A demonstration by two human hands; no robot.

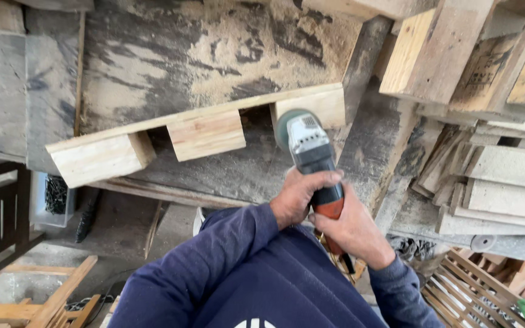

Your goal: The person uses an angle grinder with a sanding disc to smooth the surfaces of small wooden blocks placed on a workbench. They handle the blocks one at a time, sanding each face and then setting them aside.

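Both my hands, left hand (296,197) and right hand (350,231), are clamped on the angle grinder (311,158), its disc at the right block (311,106) of the pallet piece (195,136) on the bench (171,54). Risk: disc catches the edge and kicks back toward me.

I note the grinder (311,159) in my grip: grey-silver head, black body, orange-red handle under my fingers. Just ahead of it the wood piece (195,133) is pale yellow-tan with fine grain lines. The bench top (202,54) beyond is dark grey, mottled with tan sawdust. My sleeves (214,267) are navy blue. Stacked boards (505,182) right of my grip are weathered grey-beige.
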